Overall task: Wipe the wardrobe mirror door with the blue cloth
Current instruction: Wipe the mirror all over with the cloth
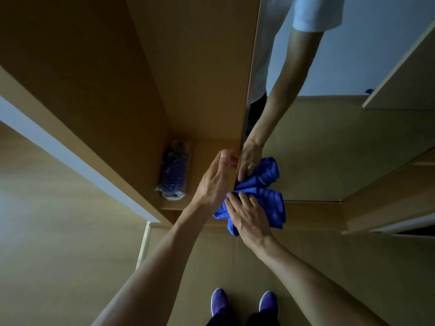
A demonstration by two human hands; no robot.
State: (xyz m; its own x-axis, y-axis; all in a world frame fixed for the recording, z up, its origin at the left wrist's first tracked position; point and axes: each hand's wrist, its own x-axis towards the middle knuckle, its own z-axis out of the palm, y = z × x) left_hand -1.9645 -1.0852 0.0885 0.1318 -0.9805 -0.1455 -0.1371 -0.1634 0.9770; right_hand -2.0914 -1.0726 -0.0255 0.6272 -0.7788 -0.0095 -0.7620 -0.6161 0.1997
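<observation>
Head view: left hand [215, 182] grips edge of mirror door [329, 142], thumb on back face. Right hand [249, 218] presses blue cloth [274, 205] flat against glass near door's lower edge, fingers spread. Bagged item [173, 175] inside wardrobe.

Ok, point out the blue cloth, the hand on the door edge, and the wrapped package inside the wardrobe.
blue cloth [273, 208]: head view, on its bunched folds.
left hand [214, 181]: head view, on its back, gripping the mirror door [329, 149].
wrapped package [174, 177]: head view, on its middle.
</observation>
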